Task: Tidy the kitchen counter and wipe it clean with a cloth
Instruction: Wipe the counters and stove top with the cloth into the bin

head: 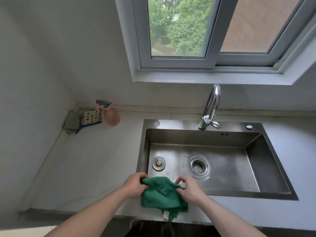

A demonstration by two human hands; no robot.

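Both hands — left hand (pixel 135 185), right hand (pixel 189 188) — pinch the green cloth (pixel 160 194) over the sink's (pixel 273 168) near edge; bare counter (pixel 95 159) spreads left.

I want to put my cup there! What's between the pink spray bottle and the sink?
Nothing: the head view shows only bare counter between the bottle and the sink.

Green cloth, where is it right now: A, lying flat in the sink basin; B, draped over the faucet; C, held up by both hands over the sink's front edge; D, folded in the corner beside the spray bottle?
C: the green cloth is bunched between the left hand and the right hand, each pinching an upper edge, above the front rim of the sink.
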